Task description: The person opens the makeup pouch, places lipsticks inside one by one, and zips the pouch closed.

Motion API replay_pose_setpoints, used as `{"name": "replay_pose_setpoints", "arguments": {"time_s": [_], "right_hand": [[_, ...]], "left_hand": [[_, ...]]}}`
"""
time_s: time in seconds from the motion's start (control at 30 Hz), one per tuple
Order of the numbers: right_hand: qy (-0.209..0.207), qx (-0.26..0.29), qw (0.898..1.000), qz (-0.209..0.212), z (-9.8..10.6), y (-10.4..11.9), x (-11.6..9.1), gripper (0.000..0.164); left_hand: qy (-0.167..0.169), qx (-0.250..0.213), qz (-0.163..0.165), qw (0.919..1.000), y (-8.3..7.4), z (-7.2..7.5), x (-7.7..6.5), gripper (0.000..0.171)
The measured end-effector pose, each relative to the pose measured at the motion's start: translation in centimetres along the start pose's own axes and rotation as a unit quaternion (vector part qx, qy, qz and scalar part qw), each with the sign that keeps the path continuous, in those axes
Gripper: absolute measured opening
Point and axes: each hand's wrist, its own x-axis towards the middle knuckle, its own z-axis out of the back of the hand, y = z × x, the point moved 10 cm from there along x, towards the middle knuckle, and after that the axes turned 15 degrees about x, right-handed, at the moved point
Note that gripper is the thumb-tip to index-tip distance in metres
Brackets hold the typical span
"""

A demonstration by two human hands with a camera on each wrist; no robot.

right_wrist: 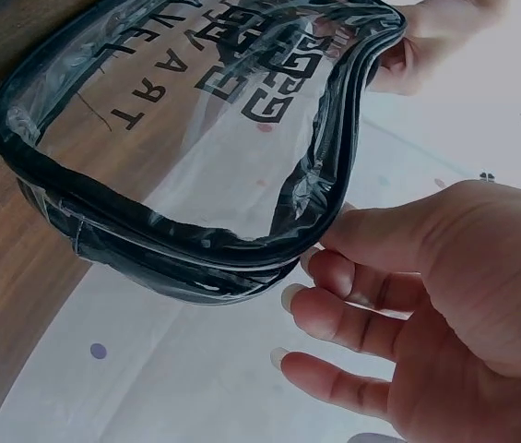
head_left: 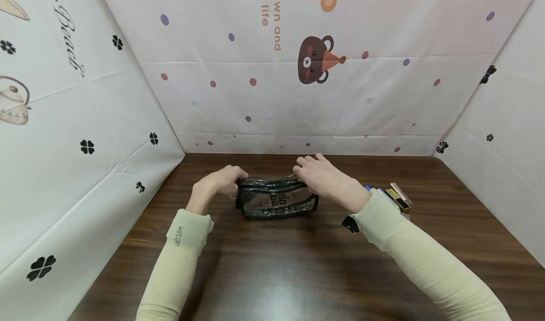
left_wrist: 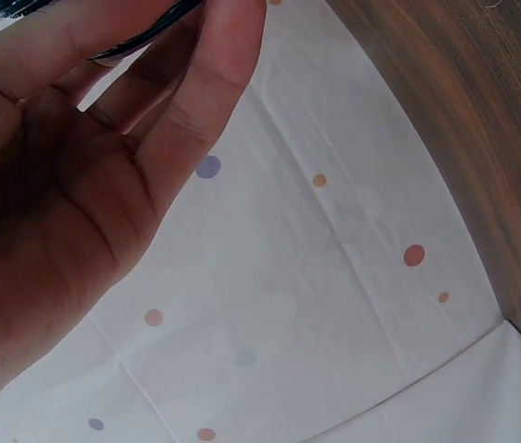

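A clear travel pouch (head_left: 276, 202) with black edging and dark printed letters stands upright on the brown table. At its upper left corner, my left hand (head_left: 223, 179) grips the edge. A dark strip of the pouch shows between those curled fingers (left_wrist: 209, 83) in the left wrist view. My right hand (head_left: 321, 176) pinches the upper right corner, thumb and index finger at the black zipped rim (right_wrist: 334, 175). The other right fingers (right_wrist: 334, 318) are loosely bent beside the pouch. Through the clear front panel no contents show.
Several small boxes (head_left: 398, 199), one yellow and black, lie on the table (head_left: 272, 269) right of the pouch, partly behind my right forearm. A white printed sheet (head_left: 276, 98) rises at the table's back edge, and white walls (head_left: 106, 169) flank both sides.
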Motion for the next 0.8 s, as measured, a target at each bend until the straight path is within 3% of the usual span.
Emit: {"name": "replay_pose_setpoints", "arguments": {"time_s": [0.3, 0.43, 0.63, 0.8], "right_hand": [[0.007, 0.018, 1.0, -0.01, 0.0, -0.6, -0.2, 0.017], [0.001, 0.068, 0.998, -0.006, -0.1, -1.0, 0.0, 0.008], [-0.025, 0.204, 0.979, 0.006, -0.2, -1.6, 0.0, 0.009], [-0.05, 0.229, 0.971, 0.036, -0.2, -1.0, 0.3, 0.01]], "left_hand": [[-0.005, 0.009, 0.004, 0.9999, 0.3, 0.1, 0.0, 0.034], [-0.01, 0.015, 0.004, 0.9998, 0.4, 0.2, -0.1, 0.033], [-0.009, 0.016, -0.011, 0.9998, 0.1, 0.5, -0.4, 0.034], [-0.014, 0.008, -0.026, 0.9995, -0.4, 1.0, -0.5, 0.031]]}}
